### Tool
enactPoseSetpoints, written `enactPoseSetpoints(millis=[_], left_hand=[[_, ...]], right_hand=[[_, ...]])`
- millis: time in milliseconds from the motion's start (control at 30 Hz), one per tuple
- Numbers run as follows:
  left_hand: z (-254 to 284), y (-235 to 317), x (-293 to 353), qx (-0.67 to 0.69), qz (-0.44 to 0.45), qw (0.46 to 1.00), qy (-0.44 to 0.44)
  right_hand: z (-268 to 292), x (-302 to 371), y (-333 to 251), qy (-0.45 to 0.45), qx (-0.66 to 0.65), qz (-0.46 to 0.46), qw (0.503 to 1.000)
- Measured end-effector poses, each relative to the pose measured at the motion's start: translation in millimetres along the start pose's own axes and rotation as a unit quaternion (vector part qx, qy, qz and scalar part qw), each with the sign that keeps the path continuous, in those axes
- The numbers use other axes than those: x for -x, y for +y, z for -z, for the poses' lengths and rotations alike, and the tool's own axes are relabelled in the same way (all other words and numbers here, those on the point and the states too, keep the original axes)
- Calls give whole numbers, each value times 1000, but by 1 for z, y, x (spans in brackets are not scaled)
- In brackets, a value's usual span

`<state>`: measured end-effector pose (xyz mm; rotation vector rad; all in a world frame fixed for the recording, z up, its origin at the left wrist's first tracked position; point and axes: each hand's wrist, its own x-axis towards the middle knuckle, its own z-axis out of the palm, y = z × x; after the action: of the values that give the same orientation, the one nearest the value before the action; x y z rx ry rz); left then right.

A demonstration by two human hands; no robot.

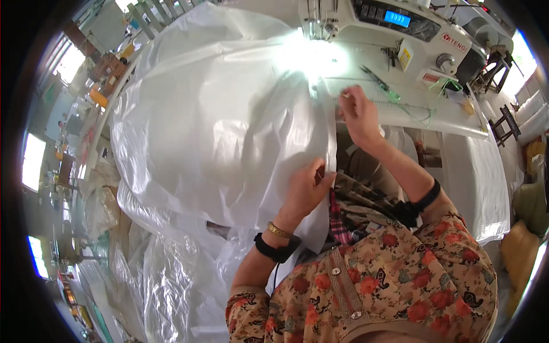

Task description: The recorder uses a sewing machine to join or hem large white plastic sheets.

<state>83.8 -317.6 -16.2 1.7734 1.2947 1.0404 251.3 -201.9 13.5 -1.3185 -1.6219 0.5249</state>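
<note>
A large translucent white plastic sheet (pixel 189 131) spreads over the machine table, its right edge running toward the lit needle area of a sewing machine (pixel 394 23). My left hand (pixel 309 188) pinches that edge near my lap, thumb and fingers closed on the sheet. Beyond it, just right of the edge, my right hand (pixel 360 117) is raised with curled fingers close together. Whatever may lie between those fingers is too small to make out. Bright lamp glare hides where the sheet passes under the needle.
On the table to the right lies a slim dark tool with a green end (pixel 380 83), beside loose green thread (pixel 423 114). More white sheeting (pixel 474 183) hangs at the right. Crumpled clear plastic (pixel 171 280) is heaped at the lower left. A dark stool (pixel 506 124) stands far right.
</note>
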Motion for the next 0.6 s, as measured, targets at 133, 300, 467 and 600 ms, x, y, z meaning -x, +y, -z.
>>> enactPoseSetpoints(millis=[133,300,467,600], left_hand=[[6,-25,13,-2,-4,1000,-12],[29,-58,6,2,-67,997,25],[68,-73,-9,-118,-49,992,1],[88,-70,-18,-133,-30,991,-6]], right_hand=[[2,73,20,-89,-213,-117,966],[-14,125,13,-308,-302,-169,886],[-13,139,-13,-457,-21,90,885],[-4,125,-32,-359,55,293,885]])
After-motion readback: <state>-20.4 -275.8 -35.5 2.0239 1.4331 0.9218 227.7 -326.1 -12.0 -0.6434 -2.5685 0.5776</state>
